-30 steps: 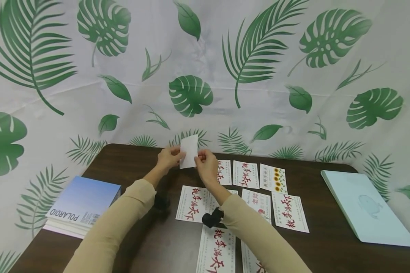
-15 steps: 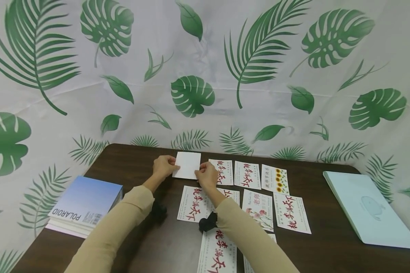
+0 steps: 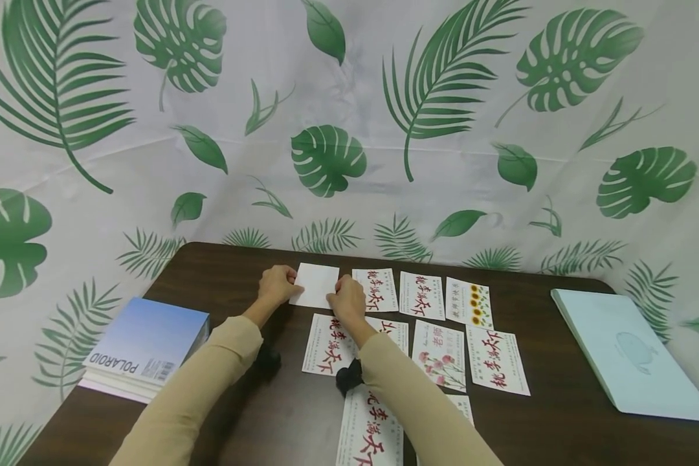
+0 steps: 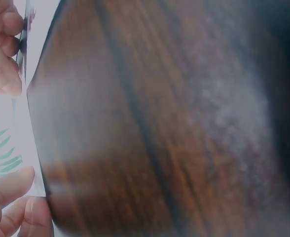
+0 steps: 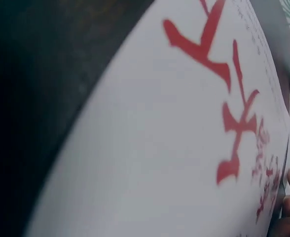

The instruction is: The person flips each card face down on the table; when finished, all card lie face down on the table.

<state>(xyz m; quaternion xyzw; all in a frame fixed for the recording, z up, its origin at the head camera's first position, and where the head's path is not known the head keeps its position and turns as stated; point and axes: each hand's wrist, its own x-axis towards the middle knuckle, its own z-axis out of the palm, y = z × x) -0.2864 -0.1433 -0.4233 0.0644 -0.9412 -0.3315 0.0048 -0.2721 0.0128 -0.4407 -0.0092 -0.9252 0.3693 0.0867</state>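
Observation:
A blank white card [image 3: 317,283] lies at the back of the dark table, level with the back row of printed cards. My left hand [image 3: 275,286] pinches its left edge between thumb and fingers. At the opposite corner, my right hand [image 3: 348,300] pinches the near right edge. The left wrist view shows the card [image 4: 31,143] edge-on as a thin strip, with a thumb and fingers [image 4: 34,212] on it. To the right sits a card with red characters [image 3: 378,290]. Another red-lettered card [image 3: 324,344] lies just nearer, partly covered by my right hand and wrist.
A Polaroid box [image 3: 151,343] rests on stacked items at the left. At the right lies a pale blue album [image 3: 632,356]. Several cards spread across the middle, including a sunflower card [image 3: 468,303] and a pink flower card [image 3: 439,356]. A leaf-patterned cloth [image 3: 349,97] hangs behind the table [image 3: 268,414].
The white card has come down from a raised, upright position to lie low at the table's back. Both hands lowered with it, staying on its edges.

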